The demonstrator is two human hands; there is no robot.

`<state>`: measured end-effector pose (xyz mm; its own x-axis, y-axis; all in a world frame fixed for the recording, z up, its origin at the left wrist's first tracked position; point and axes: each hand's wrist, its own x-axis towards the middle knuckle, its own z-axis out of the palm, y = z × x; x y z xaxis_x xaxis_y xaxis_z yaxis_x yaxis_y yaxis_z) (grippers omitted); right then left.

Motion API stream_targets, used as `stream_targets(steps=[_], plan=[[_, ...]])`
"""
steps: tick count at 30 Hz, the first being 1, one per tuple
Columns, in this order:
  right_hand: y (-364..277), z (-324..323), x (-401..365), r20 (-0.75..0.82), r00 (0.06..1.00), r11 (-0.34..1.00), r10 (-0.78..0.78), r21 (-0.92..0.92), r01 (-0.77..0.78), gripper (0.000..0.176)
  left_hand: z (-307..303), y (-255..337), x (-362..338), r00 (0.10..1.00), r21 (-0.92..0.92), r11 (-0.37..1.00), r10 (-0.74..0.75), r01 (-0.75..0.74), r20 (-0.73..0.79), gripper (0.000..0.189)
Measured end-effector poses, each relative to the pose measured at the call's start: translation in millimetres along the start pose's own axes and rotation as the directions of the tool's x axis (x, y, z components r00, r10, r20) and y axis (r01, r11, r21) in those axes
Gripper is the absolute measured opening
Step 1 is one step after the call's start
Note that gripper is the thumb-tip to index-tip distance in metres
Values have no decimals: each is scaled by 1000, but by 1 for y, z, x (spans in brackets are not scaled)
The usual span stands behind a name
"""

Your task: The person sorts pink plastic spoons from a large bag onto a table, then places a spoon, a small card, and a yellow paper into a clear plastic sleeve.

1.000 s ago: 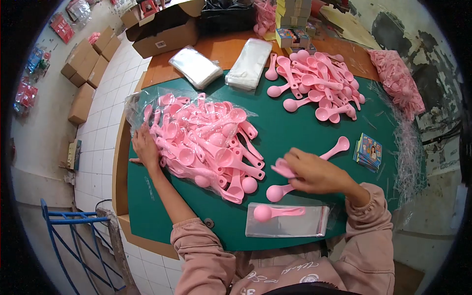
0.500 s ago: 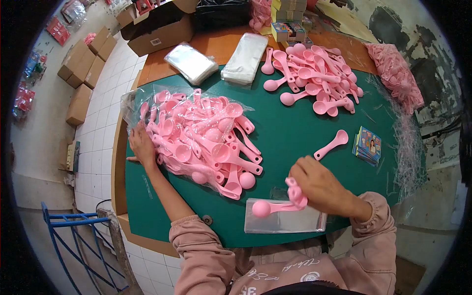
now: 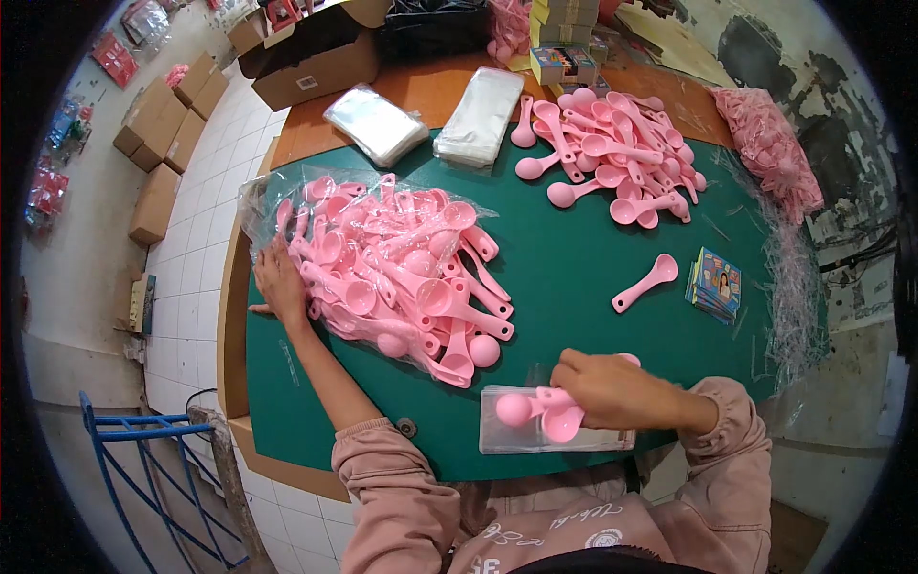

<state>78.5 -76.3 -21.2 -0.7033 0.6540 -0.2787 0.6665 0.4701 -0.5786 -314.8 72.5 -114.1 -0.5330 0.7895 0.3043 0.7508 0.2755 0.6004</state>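
Note:
My right hand (image 3: pixel 612 390) is closed on several pink measuring spoons (image 3: pixel 561 421), with their bowls showing past the fingers. They are over a stack of clear plastic sleeves (image 3: pixel 497 438) at the table's near edge. At the left, my left hand (image 3: pixel 279 283) lies against the side of a clear plastic bag (image 3: pixel 256 206) full of pink spoons (image 3: pixel 421 263), one finger stretched outward. Part of its fingers is hidden against the bag. A single pink spoon (image 3: pixel 645 283) lies beyond my right hand, beside a small stack of printed cards (image 3: pixel 715 284).
A loose heap of pink spoons (image 3: pixel 622 148) lies at the far right. Two stacks of clear sleeves (image 3: pixel 376 124) and an open cardboard box (image 3: pixel 320 72) stand at the back. Another bag of spoons (image 3: pixel 770 153) leans by the wall. A blue metal frame (image 3: pixel 143 421) stands left of the table.
My right hand has come down and slightly toward me over the sleeves, turning the spoons so another bowl shows. My left hand stays at the bag.

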Motion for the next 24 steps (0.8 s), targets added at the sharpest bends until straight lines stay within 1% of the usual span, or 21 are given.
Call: stream_targets(steps=[2, 4, 5, 6, 8, 9, 10, 11, 12, 13, 14, 15, 16, 18, 19, 21, 22, 24], plan=[[9, -22, 0, -94, 996, 1000, 1, 14, 0, 29, -1, 1, 0, 1000, -7, 1000, -6, 6, 1, 48], [39, -56, 8, -278, 957, 993, -78, -102, 51, 32, 2, -6, 3, 1000, -7, 1000, 13, -13, 0, 46], [67, -70, 16, -381, 924, 990, 15, -122, -67, 22, 1, -5, 1, 1000, -7, 1000, 13, -13, -1, 46], [80, -90, 21, -463, 886, 993, -25, -113, -32, 21, 1, -2, 0, 1000, 1, 1000, -4, 4, -10, 45], [109, -130, 36, -502, 854, 949, 135, -182, -257, 28, 1, 3, -1, 1000, 6, 1000, -18, 18, -25, 45], [117, -137, 39, -505, 853, 950, 132, -182, -255, 28, 1, 3, -2, 999, 4, 1000, -24, 24, -30, 44], [123, -141, 41, -652, 757, 867, 37, -356, -349, 35, 1, 2, -2, 999, 3, 1000, -29, 29, -36, 44], [125, -143, 44, -757, 646, 741, -96, -488, -462, 43, 2, 0, 0, 999, 3, 1000, -26, 26, -42, 44], [112, -143, 41, -758, 645, 741, -102, -490, -459, 43, 3, -3, 3, 1000, -12, 1000, 4, -4, -26, 44], [94, -137, 29, -704, 702, 755, -108, -518, -403, 47, 4, -7, 3, 999, -25, 999, 31, -31, -9, 44], [77, -130, 18, -643, 757, 767, -114, -541, -344, 51, 3, -6, 3, 1000, -22, 999, 25, -25, -10, 44], [67, -123, 9, -472, 880, 839, 57, -454, -298, 49, 2, -3, 1, 1000, -5, 1000, 22, -22, -18, 43], [60, -113, -1, -251, 947, 894, 199, -349, -280, 47, 1, 0, 0, 999, 12, 1000, 21, -21, -25, 43], [66, -74, -16, -223, 972, 842, 76, -507, -183, 40, -1, 5, -2, 1000, 14, 1000, 4, -3, -29, 43], [69, -63, -17, -221, 972, 841, 75, -509, -181, 40, -1, 6, -3, 999, 15, 1000, -13, 13, -31, 43], [75, -49, -17, -236, 970, 788, 59, -586, -191, 32, 1, 1, 1, 1000, 14, 1000, -14, 14, -19, 43], [76, -46, -13, -234, 970, 788, 61, -586, -191, 32, 2, -2, 2, 1000, 14, 1000, -13, 13, -6, 43], [73, -42, 0, -271, 948, 848, 164, -452, -276, 26, 4, -4, 1, 1000, -5, 1000, -5, 5, -12, 44]])
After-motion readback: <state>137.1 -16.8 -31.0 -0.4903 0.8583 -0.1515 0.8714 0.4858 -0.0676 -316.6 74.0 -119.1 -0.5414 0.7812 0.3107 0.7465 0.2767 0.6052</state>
